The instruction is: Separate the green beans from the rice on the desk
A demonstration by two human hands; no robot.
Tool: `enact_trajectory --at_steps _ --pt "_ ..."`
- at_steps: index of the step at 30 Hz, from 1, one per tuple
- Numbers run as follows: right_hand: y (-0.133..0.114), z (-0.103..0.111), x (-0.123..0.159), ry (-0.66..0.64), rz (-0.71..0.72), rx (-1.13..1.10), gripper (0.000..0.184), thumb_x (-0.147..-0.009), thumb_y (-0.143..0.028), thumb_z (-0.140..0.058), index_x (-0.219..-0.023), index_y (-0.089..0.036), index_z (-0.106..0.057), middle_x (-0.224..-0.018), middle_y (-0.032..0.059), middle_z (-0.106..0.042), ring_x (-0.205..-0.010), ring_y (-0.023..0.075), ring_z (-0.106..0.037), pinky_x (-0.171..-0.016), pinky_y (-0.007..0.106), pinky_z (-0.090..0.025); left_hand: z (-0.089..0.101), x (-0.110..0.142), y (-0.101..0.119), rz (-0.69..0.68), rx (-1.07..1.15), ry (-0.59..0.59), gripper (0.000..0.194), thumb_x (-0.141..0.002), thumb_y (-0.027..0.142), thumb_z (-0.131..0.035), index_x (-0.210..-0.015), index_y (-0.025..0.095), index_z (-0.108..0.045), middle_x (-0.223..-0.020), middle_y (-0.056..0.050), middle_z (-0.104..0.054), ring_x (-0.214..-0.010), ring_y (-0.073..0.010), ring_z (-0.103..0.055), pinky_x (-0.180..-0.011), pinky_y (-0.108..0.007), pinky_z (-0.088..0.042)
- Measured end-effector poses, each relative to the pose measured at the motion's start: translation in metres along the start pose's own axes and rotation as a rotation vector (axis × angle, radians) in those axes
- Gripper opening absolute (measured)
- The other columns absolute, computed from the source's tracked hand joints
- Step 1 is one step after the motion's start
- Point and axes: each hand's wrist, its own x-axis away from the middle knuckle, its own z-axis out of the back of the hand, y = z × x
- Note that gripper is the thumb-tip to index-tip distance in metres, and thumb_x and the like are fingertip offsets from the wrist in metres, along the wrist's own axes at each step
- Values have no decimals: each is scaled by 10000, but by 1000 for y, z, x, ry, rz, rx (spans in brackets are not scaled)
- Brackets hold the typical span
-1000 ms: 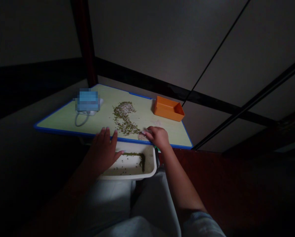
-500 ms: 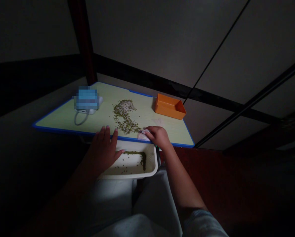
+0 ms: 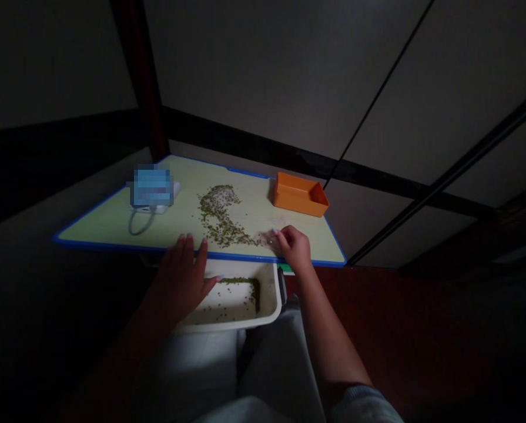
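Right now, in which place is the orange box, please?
In the head view, the orange box stands at the far right part of the blue-edged table, just beyond the right hand.

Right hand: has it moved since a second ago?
Yes: the right hand has shifted rightward along the table, closer to its near right corner.

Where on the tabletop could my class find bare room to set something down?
Mostly bare: between the scattered grains and the orange box; between the grains and the blurred blue object. Crowded: the front middle, where grains run toward the right hand.
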Motion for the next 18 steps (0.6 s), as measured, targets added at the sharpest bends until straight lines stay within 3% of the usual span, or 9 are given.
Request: enact_trajectory --at_steps 8,13,18 --pt "-8 1 -6 -212 91 257 264 -904 -432 -566 -808 -202 -652 -698 15 -682 -603 131 -540 -563 236 -284 -7 1 -5 -37 -26 39 786 -807 505 -500 -1404 8 -375 -1462 -386 -364 -1415 -497 -324 -1104 -587 -316" --pt "-10 -5 -20 -211 88 412 308 -939 -462 -513 -848 -209 -663 -803 55 -734 -692 162 -606 -597 263 -280 -9 0 -7 -52 -1 61 774 -817 521 -471 -1393 9 -397 -1458 -386 -371 -1411 -503 -328 -1088 -601 -338" --pt "-8 -5 -29 -189 -2 425 320 -949 -465 -495 -855 -207 -658 -834 62 -740 -712 166 -613 -590 271 -268 -13 2 -9 -74 11 107 757 -830 507 -448 -1382 -9 -401 -1439 -399 -379 -1406 -512 -329 -1074 -614 -351"
